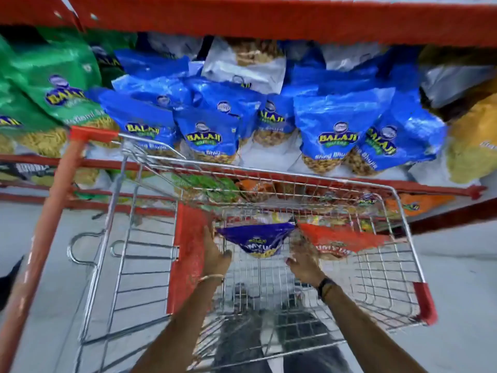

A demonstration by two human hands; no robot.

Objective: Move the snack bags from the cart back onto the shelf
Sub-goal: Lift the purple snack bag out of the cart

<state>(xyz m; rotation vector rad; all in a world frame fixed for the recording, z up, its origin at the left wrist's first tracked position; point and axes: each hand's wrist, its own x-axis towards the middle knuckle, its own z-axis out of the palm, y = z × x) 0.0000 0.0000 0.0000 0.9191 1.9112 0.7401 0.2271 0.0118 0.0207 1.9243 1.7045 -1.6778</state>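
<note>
A purple snack bag (255, 238) and a red snack bag (341, 239) stand at the far end of the wire cart (390, 265). My left hand (215, 254) is inside the cart at the purple bag's left corner, fingers and thumb apart, with nothing clearly held. My right hand (304, 261) reaches between the two bags, and its fingers lie against the red bag's lower left end. Blur hides whether it grips the bag. The shelf (269, 154) in front carries rows of blue snack bags (207, 130).
Green bags (53, 87) fill the shelf's left side and yellow bags (473, 141) its right. A red shelf beam (269, 20) runs overhead. A lower shelf behind the cart holds orange and green bags (414, 204). The cart's red handle (53, 211) is at left.
</note>
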